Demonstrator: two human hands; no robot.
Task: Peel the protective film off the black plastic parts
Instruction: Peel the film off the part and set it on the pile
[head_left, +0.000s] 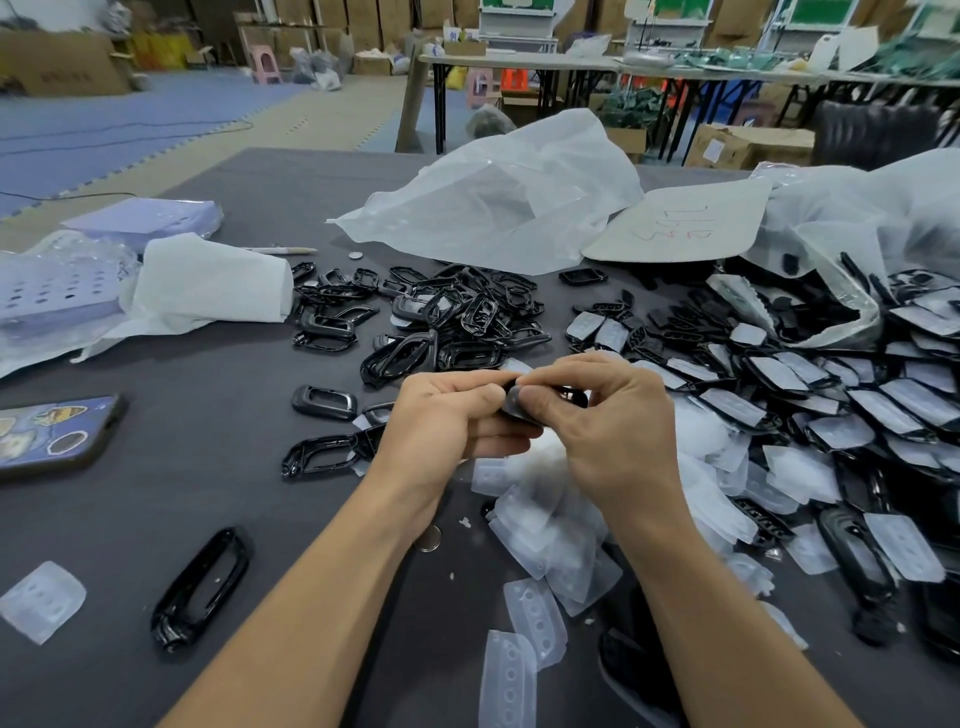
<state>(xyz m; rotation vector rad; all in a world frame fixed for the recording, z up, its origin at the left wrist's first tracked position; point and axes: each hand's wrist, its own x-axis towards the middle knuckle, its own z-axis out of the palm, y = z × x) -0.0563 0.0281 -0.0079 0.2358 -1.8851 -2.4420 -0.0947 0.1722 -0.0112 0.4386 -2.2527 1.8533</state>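
Both my hands meet over the middle of the dark table (218, 499). My left hand (447, 415) grips one black plastic part (569, 397), most of it hidden by fingers. My right hand (608, 421) pinches the part's near end, where a bit of clear film (511, 402) shows under the thumb. A heap of black parts still covered in film (831, 395) lies to the right. Bare glossy black parts (441, 317) are piled behind my hands. Loose peeled films (545, 545) lie under my right wrist.
A phone (52, 434) lies at the left edge. A lone black frame (202, 587) and a film piece (41, 600) sit near left. White tissue (208, 286) and purple trays (145, 218) are at far left, plastic bags (509, 192) and a cardboard sheet (680, 223) behind.
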